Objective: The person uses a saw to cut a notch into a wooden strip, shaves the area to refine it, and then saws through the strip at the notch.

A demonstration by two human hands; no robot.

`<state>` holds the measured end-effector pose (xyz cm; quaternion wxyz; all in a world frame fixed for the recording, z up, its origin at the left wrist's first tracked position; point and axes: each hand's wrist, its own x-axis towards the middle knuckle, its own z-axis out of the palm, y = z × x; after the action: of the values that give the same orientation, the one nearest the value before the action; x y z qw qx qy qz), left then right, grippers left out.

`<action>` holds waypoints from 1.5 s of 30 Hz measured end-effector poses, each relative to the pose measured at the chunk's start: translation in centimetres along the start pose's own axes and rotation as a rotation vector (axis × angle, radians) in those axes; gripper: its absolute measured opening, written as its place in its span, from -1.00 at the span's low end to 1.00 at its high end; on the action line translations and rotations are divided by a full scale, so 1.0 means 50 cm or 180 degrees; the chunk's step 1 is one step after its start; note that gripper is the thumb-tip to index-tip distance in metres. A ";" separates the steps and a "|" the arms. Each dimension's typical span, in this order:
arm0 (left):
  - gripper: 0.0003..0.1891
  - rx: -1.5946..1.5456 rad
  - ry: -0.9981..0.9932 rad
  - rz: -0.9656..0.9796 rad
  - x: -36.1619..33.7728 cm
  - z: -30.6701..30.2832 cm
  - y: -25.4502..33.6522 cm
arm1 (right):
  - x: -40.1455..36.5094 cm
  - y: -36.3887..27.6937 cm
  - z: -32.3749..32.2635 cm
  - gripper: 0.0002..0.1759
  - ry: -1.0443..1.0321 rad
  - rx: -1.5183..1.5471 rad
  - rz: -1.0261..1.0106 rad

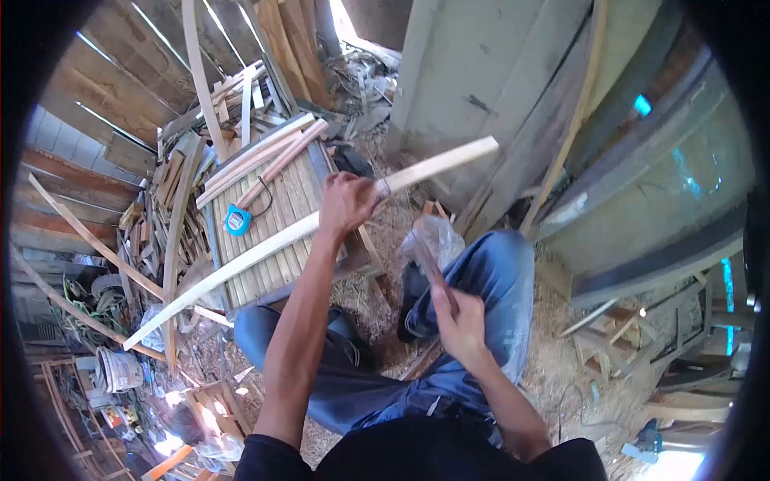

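Note:
A long pale wooden strip (pixel 265 247) runs slantwise across the view, from lower left to upper right. My left hand (pixel 346 202) is closed around it, right of its middle, above the edge of a slatted wooden table (pixel 273 260). Below and to the right, my right hand (pixel 460 322) is wrapped round the handle of a tool (pixel 429 268), which looks like a hammer; its head is blurred. The tool points up and away from my right knee, apart from the strip. On the table lie several shorter wooden strips (pixel 261 154) and a blue tape measure (pixel 237 220).
Scrap wood (pixel 164 208) is piled behind and left of the table. A bucket (pixel 120 370) stands at the lower left. Clear plastic (pixel 439 239) lies near my right knee. Large boards (pixel 481 88) lean at the upper right, and wooden frames (pixel 622 337) stand at the right.

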<state>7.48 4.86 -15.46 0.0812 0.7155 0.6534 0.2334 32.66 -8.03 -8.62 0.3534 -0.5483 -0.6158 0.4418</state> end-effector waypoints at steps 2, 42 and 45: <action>-0.60 -0.0113 0.0049 0.0111 0.001 -0.004 0.001 | 0.096 -0.001 0.057 -0.54 -0.0021 -0.0483 0.0314; -0.66 -0.0106 0.0129 0.0192 -0.047 -0.019 0.053 | 0.063 0.080 0.050 -0.47 0.0304 0.0531 -0.0068; -0.72 0.0030 0.0342 0.0427 -0.050 -0.012 0.049 | 0.047 0.072 0.050 -0.46 0.0220 0.0501 -0.0065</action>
<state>9.31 2.02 -14.49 0.0269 0.7445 0.6085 0.2733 31.30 -6.06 -12.99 0.4210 -0.5274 -0.5722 0.4661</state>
